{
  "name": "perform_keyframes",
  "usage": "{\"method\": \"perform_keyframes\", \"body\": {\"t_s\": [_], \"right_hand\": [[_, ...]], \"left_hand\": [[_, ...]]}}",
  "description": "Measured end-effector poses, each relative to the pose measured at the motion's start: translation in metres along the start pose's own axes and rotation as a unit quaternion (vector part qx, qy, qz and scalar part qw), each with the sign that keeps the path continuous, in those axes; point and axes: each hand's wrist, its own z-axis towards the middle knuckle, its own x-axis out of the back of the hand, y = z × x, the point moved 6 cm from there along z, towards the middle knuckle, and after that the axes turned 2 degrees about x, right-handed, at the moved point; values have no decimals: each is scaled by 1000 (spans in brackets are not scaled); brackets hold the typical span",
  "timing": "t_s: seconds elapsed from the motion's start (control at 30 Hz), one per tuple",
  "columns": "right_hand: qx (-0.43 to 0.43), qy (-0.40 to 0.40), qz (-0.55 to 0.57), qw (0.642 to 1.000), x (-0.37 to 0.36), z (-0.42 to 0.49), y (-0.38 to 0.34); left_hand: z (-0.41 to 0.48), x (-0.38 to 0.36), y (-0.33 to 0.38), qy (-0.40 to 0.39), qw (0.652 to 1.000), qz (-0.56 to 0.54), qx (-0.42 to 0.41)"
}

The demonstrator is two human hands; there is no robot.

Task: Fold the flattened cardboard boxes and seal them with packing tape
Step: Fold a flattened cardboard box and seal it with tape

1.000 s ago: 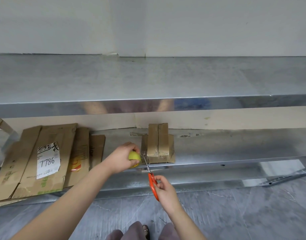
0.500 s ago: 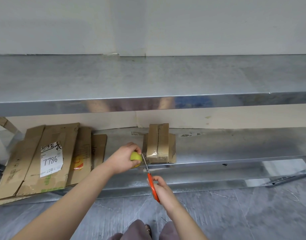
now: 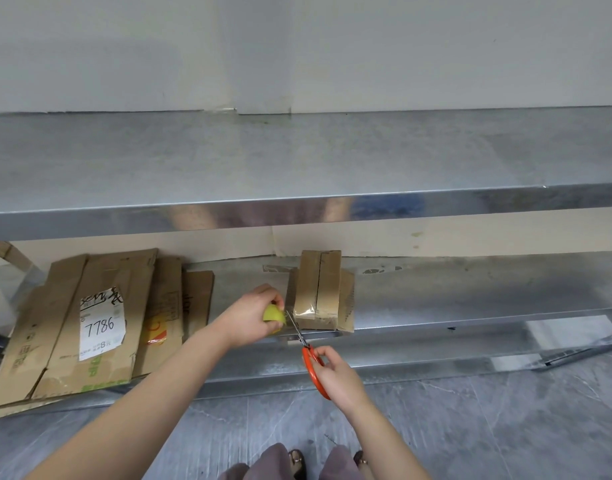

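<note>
The left hand (image 3: 249, 320) is gripping one yellow-green tape roll (image 3: 272, 314) beside one taped brown cardboard box (image 3: 320, 289) on the smooth steel shelf (image 3: 471, 289). The right hand (image 3: 335, 374) is clasping one pair of orange-handled scissors (image 3: 308, 356). About four flattened boxes (image 3: 100, 323) are lying at the left.

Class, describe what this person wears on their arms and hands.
The left forearm and right forearm are bare, with no sleeve in view. The left hand and right hand wear no gloves; no watch, bracelet or ring shows.
</note>
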Motion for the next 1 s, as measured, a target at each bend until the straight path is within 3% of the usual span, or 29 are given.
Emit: {"method": "perform_keyframes", "body": {"t_s": [0.37, 0.47, 0.6, 0.77, 1.0], "right_hand": [[13, 21, -133, 991, 10, 9, 21], [58, 68, -195, 977, 28, 3, 20], [106, 162, -306, 932, 73, -15, 22], [121, 310, -325, 885, 138, -14, 35], [34, 308, -308, 899, 168, 36, 26]], "left_hand": [[4, 12, -9, 6, 1000, -25, 14], [6, 9, -9, 6, 999, -25, 18], [6, 4, -6, 10, 1000, -18, 16], [6, 2, -4, 17, 999, -19, 28], [2, 8, -2, 37, 998, 1, 58]]}}
